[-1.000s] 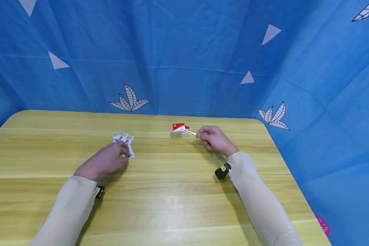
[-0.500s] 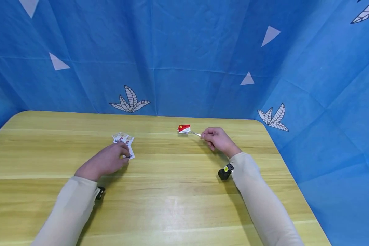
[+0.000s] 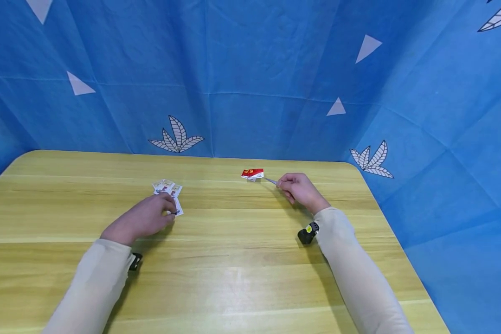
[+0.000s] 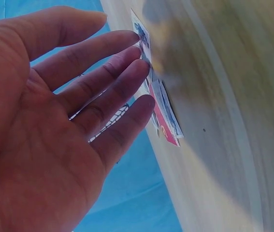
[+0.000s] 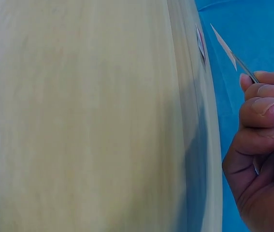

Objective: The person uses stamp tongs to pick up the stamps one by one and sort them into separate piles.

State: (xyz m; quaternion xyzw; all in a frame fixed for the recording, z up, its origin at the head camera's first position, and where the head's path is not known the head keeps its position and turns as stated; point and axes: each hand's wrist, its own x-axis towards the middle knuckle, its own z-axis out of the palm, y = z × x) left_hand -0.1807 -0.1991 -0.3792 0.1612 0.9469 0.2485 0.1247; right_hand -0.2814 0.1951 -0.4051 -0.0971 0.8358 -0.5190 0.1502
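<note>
My right hand [image 3: 298, 189] pinches a pair of tweezers [image 3: 271, 180] near the back of the table. Their tips hold a small red-and-white stamp [image 3: 257, 173], lifted off the wood in the right wrist view, where it appears as a thin slip [image 5: 223, 46]. Another red stamp [image 3: 244, 174] lies on the table, partly covered by the lifted one in the head view. On the left, my left hand [image 3: 146, 217] hovers by or touches several overlapping pale stamps [image 3: 175, 190], hiding some. Its fingers [image 4: 127, 84] are extended and loose in the left wrist view; contact is unclear.
The light wooden table [image 3: 234, 260] reaches back to a blue cloth curtain [image 3: 267, 69] with white leaf and triangle prints. More blue cloth hangs along the right edge. A black wrist camera [image 3: 307, 233] sits below my right cuff.
My right hand has drawn slightly to the right, carrying the stamp in the tweezers rightward, so more of the red stamp beneath shows at its left. My left hand stays in place.
</note>
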